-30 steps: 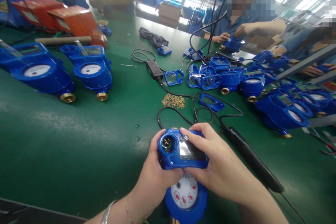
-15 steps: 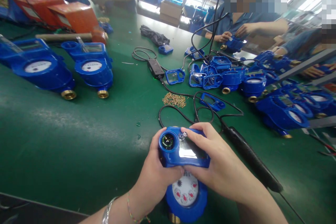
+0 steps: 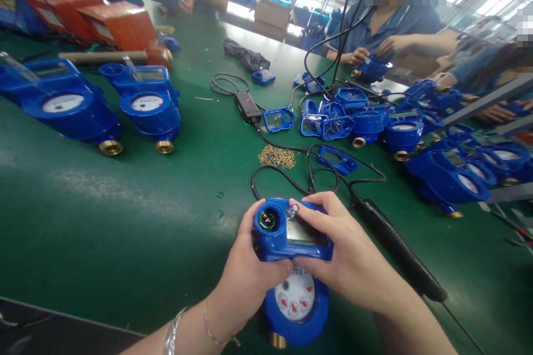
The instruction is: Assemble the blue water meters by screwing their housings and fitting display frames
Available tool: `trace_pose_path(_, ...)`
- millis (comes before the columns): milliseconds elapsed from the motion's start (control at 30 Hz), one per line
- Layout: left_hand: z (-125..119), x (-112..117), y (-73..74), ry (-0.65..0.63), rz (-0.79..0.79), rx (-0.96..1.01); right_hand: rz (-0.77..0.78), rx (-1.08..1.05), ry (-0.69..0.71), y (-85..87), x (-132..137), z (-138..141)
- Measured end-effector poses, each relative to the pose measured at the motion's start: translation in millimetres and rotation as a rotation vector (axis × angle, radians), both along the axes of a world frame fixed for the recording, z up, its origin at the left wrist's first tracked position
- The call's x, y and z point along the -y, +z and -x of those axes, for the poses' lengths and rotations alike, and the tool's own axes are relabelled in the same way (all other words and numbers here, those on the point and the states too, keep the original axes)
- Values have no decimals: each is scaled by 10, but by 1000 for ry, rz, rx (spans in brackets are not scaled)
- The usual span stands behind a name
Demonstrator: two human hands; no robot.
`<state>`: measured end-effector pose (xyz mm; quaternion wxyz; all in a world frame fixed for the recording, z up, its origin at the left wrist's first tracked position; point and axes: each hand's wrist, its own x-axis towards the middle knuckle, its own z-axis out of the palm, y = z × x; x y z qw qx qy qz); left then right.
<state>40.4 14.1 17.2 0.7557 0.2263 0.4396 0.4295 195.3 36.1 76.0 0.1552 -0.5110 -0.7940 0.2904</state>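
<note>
A blue water meter (image 3: pixel 293 266) with a white dial and red pointers lies on the green table (image 3: pixel 125 222) right in front of me. Its upper blue housing carries a small screen and a round opening. My left hand (image 3: pixel 245 274) grips the housing from the left, thumb pressed under its front edge. My right hand (image 3: pixel 347 258) wraps it from the right, with the forefinger tip on a small silver part beside the round opening. Both hands are closed on the meter.
A black electric screwdriver (image 3: pixel 395 249) with looping cable lies just right of my hands. A pile of brass screws (image 3: pixel 277 156) and loose blue covers (image 3: pixel 277 120) lie beyond. Two finished meters (image 3: pixel 145 108) stand at left, many more at right. Other people work across the table.
The housing's screen has tipped flatter toward the dial and my right forefinger has slid onto the silver part. A person at the far left has shifted their arm.
</note>
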Motion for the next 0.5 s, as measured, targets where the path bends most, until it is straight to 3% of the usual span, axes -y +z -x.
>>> trace_pose_path(167,15,-1,4,5,-6,24,6,5,-19,-1,18,33)
trace_pose_path(333,33,-44,63,12,24,173,44,2,-21,29,0,33)
trace_pose_path(500,-34,-101,109,73,20,60,163,-180,-1,-39,-32,-83)
